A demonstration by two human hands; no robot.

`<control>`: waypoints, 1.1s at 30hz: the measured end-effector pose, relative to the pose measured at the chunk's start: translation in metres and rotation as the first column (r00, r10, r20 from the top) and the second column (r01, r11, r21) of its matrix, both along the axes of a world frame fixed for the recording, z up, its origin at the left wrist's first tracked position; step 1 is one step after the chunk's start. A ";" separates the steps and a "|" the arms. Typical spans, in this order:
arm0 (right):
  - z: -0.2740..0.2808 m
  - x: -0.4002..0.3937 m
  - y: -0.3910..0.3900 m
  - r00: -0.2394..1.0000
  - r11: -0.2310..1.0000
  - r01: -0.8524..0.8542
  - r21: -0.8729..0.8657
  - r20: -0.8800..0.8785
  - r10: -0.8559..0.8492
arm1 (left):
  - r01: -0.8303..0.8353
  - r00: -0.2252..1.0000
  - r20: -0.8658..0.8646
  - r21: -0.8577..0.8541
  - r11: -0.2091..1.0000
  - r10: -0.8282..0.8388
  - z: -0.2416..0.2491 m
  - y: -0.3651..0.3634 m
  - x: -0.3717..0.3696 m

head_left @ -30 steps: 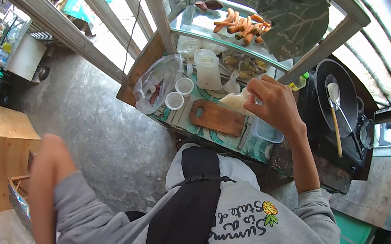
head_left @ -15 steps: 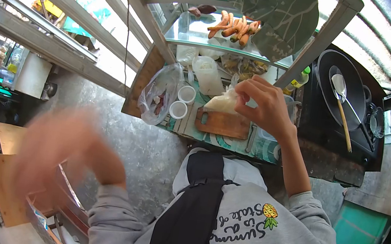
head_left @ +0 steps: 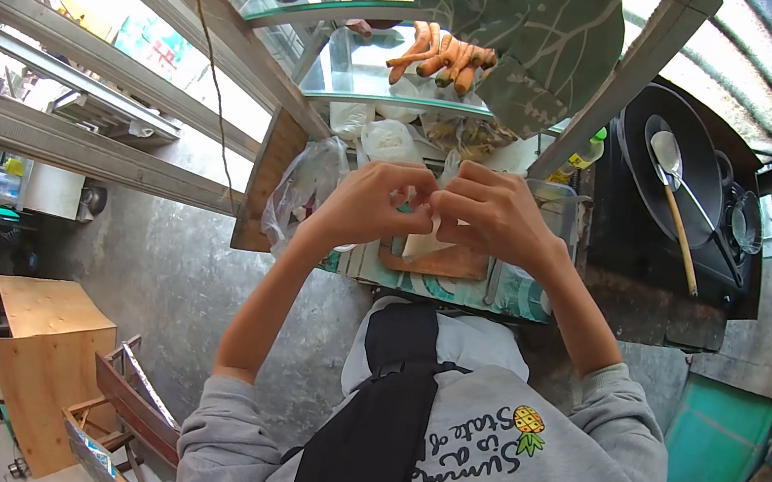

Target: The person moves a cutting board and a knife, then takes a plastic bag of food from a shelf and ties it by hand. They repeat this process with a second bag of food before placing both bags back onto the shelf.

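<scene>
Above the wooden cutting board [head_left: 448, 261], both hands meet at the neck of a clear plastic bag [head_left: 421, 244] with pale contents. My left hand [head_left: 374, 201] has its thumb and fingers pinched together at the bag's top. Beside it, my right hand [head_left: 499, 216] grips the same bag top between thumb and fingers. The hands hide much of the bag. Left of them lies another clear plastic bag [head_left: 288, 196] with dark reddish pieces. A container with white contents [head_left: 391, 142] stands just behind my left hand.
Carrots [head_left: 443, 58] lie on a glass shelf beneath a patterned cloth [head_left: 558, 57]. At the right, a wok [head_left: 662, 163] with two ladles rests on the black stove [head_left: 602, 263]. A yellow-labelled bottle [head_left: 582, 159] stands behind the table. A wooden cabinet [head_left: 52, 341] is at lower left.
My left hand has swung from the lower left up to the bag and now pinches it beside my right hand. The view has shifted slightly.
</scene>
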State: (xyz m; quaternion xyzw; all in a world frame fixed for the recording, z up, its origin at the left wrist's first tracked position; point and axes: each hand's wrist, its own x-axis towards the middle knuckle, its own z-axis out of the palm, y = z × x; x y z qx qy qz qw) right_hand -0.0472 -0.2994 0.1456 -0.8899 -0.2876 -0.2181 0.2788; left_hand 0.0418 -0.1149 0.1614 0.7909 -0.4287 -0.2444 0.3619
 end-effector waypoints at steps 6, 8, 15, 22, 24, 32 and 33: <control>-0.019 0.006 0.005 0.983 0.993 -0.077 0.088 0.171 0.061 | 0.118 0.964 -0.196 -0.286 0.951 -0.179 -0.025 -0.008 0.006; -0.020 0.005 0.010 0.980 0.987 -0.075 0.142 0.192 0.047 | 0.136 0.955 -0.209 -0.318 0.938 -0.209 -0.030 -0.007 0.007; -0.023 0.006 0.002 0.993 0.993 0.088 0.083 -0.089 -0.080 | 0.074 0.942 -0.291 -0.310 0.948 -0.169 -0.045 -0.008 0.011; -0.035 0.008 0.002 0.968 0.945 0.166 -0.282 -0.135 -0.210 | 0.082 0.995 -0.052 0.044 0.996 -0.080 -0.053 -0.022 0.020; -0.042 0.012 -0.003 0.987 0.973 0.130 -0.189 -0.065 -0.144 | 0.078 0.988 -0.130 -0.019 0.997 -0.080 -0.065 -0.023 0.021; -0.036 0.009 -0.002 0.991 0.991 0.063 0.119 0.107 -0.076 | -0.001 0.845 -0.471 -0.476 0.880 -0.254 -0.076 -0.029 0.014; -0.035 0.009 -0.001 0.993 0.979 0.056 0.197 0.095 -0.076 | -0.003 0.847 -0.468 -0.478 0.878 -0.252 -0.074 -0.029 0.014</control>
